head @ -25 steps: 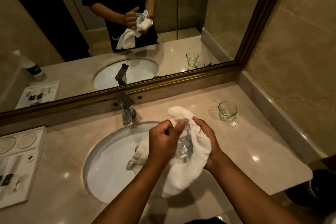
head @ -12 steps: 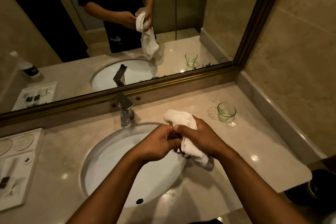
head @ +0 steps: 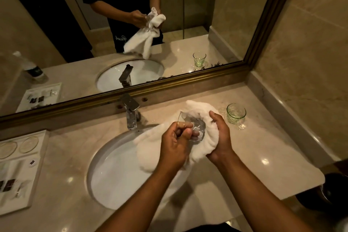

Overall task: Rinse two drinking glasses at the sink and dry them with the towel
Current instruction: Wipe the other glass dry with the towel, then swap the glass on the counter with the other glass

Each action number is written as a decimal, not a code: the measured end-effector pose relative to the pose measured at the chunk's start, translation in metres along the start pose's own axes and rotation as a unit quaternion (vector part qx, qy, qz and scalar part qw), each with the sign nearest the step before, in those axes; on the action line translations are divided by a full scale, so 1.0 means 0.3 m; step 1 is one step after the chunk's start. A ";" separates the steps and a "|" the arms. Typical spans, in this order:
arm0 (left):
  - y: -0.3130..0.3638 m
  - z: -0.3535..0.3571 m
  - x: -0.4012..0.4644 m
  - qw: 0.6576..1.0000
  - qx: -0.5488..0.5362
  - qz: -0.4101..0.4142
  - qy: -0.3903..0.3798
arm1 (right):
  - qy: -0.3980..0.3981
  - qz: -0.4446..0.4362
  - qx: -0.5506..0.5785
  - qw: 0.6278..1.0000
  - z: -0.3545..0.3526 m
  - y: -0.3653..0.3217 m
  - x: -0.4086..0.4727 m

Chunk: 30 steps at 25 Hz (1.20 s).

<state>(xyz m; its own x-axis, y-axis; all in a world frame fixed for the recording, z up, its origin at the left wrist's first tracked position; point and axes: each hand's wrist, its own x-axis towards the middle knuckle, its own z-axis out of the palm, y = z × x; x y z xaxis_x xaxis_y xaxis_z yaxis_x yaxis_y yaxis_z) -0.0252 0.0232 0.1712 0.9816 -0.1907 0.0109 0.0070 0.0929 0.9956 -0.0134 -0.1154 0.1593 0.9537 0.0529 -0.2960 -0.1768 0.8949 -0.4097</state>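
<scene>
A clear drinking glass lies tilted in the white towel over the right side of the oval sink. My left hand pinches the glass at its rim, fingers partly inside it. My right hand grips the towel bunched round the glass's outer side. A second, greenish glass stands upright on the counter to the right, apart from both hands.
A chrome faucet stands behind the sink, below the framed mirror. A white amenity tray sits at the left of the marble counter. A dark bin is beyond the counter's right end.
The towel, bunched tight between both hands half a second ago, has opened out round the glass. The glass shows again, with my left fingers at its rim. The green glass has not moved.
</scene>
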 end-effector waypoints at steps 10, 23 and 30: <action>-0.052 0.046 0.028 0.927 0.342 0.141 -0.057 | 0.201 -0.118 -0.149 0.961 -0.043 0.094 -0.069; -0.070 0.103 0.026 0.943 0.292 0.042 -0.155 | 0.147 -0.051 -0.013 0.988 -0.203 0.010 -0.150; -0.158 0.164 0.163 0.945 0.305 0.060 -0.100 | 0.285 -0.120 -0.097 0.946 -0.362 -0.101 -0.184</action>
<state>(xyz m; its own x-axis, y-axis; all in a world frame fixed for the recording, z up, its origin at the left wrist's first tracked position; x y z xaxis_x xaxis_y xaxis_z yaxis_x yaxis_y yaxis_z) 0.0130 -0.0385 0.1291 0.9123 -0.4011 0.0828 -0.2724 -0.4433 0.8540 -0.0870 -0.1935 0.0944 0.6957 -0.4387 -0.5688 -0.0662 0.7493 -0.6589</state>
